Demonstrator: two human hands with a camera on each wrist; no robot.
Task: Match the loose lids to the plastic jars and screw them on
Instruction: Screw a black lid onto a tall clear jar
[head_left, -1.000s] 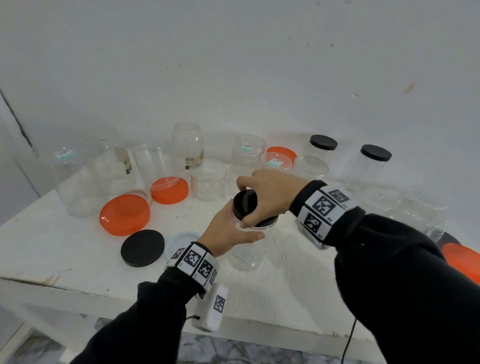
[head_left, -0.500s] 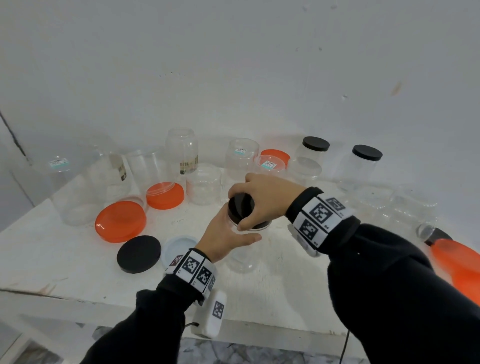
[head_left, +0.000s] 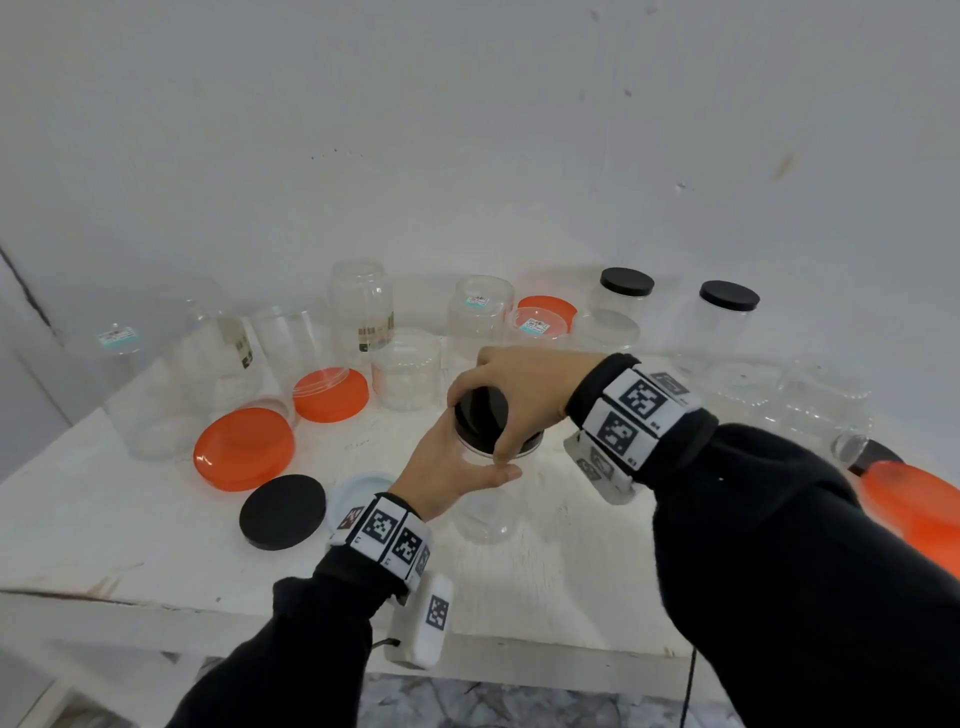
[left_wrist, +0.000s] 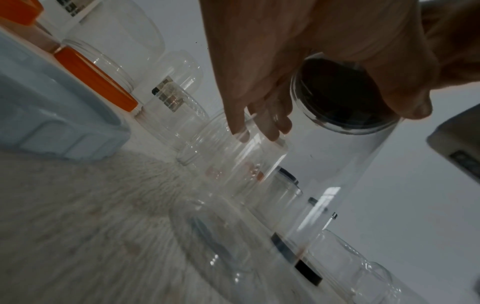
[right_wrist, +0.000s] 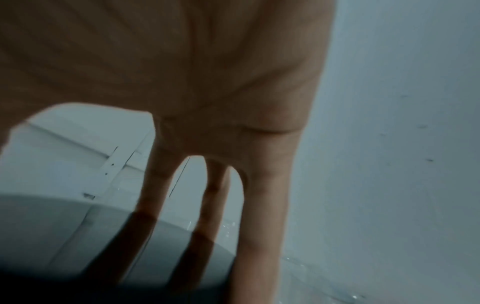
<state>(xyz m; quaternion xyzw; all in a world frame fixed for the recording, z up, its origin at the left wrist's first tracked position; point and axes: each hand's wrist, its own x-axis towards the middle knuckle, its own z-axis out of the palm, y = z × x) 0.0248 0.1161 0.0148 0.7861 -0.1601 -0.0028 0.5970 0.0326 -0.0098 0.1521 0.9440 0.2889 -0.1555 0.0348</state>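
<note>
Head view: the right hand (head_left: 511, 387) grips a black lid (head_left: 480, 410) atop a clear jar (head_left: 485, 501) gripped by the left hand (head_left: 447, 470), mid-counter (head_left: 545, 582). Two black-lidded jars (head_left: 626, 293) at the back edge look finished; orange lids (head_left: 244, 454) lie loose. Labels unreadable.
Left wrist view: fingers (left_wrist: 259, 121) wrap the jar.
Right wrist view: fingers (right_wrist: 262, 205) extend downward; contact blurred.

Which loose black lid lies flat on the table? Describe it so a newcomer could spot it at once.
Start at the white table and look near its front edge, to the left of the left hand. There the loose black lid lies flat, between a large orange lid and a pale blue lid. It is the only black lid that sits on no jar.
</note>
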